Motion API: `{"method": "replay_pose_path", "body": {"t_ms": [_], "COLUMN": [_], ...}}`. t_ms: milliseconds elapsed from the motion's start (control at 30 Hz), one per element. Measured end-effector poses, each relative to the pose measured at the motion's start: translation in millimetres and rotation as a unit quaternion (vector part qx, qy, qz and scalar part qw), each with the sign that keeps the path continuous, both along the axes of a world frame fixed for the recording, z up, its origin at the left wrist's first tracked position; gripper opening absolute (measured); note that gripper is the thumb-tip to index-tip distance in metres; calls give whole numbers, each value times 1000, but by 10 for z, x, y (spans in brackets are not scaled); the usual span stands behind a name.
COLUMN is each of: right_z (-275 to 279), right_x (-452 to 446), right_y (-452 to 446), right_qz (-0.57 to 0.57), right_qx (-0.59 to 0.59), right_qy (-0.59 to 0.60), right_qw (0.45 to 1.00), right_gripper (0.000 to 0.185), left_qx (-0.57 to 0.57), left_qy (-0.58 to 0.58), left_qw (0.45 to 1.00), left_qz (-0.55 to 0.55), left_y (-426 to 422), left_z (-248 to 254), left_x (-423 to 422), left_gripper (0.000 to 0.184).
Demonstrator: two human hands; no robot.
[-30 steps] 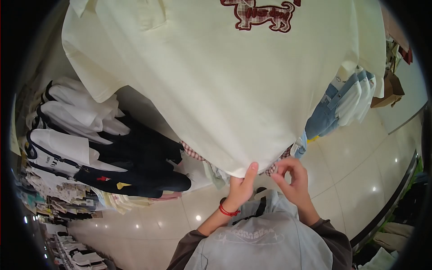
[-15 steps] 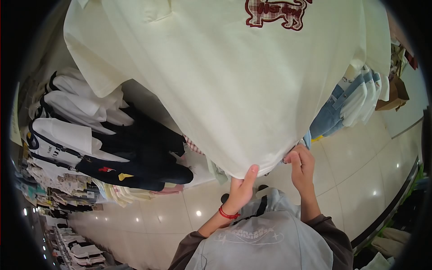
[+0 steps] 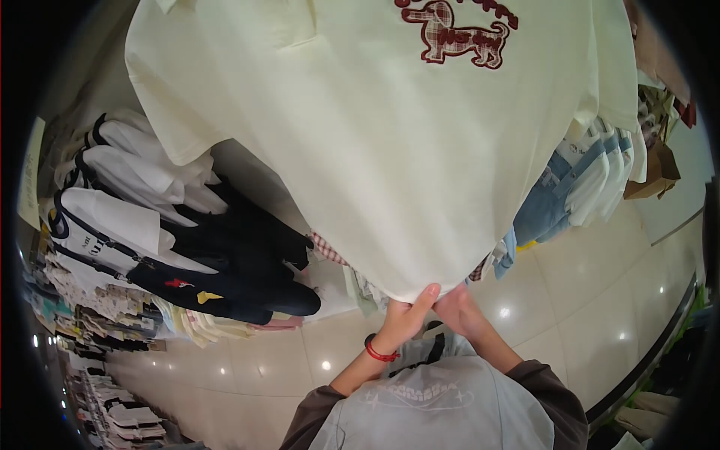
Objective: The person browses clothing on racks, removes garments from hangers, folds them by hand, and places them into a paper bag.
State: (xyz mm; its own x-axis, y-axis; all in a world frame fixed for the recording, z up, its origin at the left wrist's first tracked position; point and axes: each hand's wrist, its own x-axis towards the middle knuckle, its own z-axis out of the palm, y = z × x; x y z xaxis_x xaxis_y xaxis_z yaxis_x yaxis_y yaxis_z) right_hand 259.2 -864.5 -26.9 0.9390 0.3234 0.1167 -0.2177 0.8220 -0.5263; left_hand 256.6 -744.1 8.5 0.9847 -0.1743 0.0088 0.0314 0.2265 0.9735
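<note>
Uneven tugging could crease the cream shirt (image 3: 420, 165), pinched at bottom by my left hand (image 3: 405, 321); my right hand (image 3: 459, 312), grip indeterminable.

Cream short-sleeved shirt (image 3: 397, 165), front up, spread wide above the grip and tapering down to it. Hem bunched to a point at left grip (image 3: 403, 321), thumb on front face; right grip (image 3: 459, 311) just beside it, at the hem, fingertips partly hidden. Plaid dachshund applique (image 3: 455, 37), dark red outline, sits well above the grip, slightly right; red lettering above that, cut off by frame. One sleeve (image 3: 176, 120) hangs far up-left of grip, the other (image 3: 619, 75) far up-right. Body mostly smooth, soft folds running toward grip. Collar end partly out of frame.
</note>
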Motion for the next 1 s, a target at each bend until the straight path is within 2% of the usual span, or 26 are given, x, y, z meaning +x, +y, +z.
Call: {"method": "replay_pose_path", "body": {"t_ms": [67,167,267,300,333,400,433,500,600,667,700,800,900,1000], "right_z": [61,92,257,337,374,419,408,336,250,73,8,-138,-212,-189], "right_x": [130,335,478,491,512,569,610,698,781,859,893,940,930,975], "right_y": [-22,-255,-299,-295,-324,-446,-527,-705,-856,-930,-927,-871,-887,-892], "right_qz": [-61,-58,-78,-74,-77,-83,-95,-121,-146,-187,-207,-257,-274,-312], "right_qx": [-15,14,97,141,166,217,233,267,231,171,141,-26,-57,-102], "right_qy": [-14,-192,-190,-157,-128,-71,-54,-18,-1,70,105,90,56,38], "right_qw": [998,980,974,975,975,970,966,956,962,965,963,962,958,944], "right_gripper": [69,79,66,57,56,53,50,45,38,35,33,32,31,34], "left_qx": [54,48,-4,-149,-291,-365,-353,-421,-497,-534,-527,-470,-359,-271], "left_qy": [-69,-250,-224,-164,-100,-106,-102,-101,-77,-57,-43,-50,-37,-51], "left_qw": [996,966,966,962,934,908,907,886,856,836,840,873,895,901], "left_qz": [-25,51,130,158,180,175,205,165,124,112,123,121,264,334], "left_y": [129,192,444,549,656,893,967,1124,1371,1492,1492,1484,1440,1455], "left_z": [27,196,173,161,181,299,322,294,54,-211,-274,-412,-341,-237], "left_x": [78,273,435,520,604,732,791,867,998,1075,1092,1065,972,866], "left_gripper": [36,37,46,46,47,45,44,44,39,38,38,37,33,25]}}
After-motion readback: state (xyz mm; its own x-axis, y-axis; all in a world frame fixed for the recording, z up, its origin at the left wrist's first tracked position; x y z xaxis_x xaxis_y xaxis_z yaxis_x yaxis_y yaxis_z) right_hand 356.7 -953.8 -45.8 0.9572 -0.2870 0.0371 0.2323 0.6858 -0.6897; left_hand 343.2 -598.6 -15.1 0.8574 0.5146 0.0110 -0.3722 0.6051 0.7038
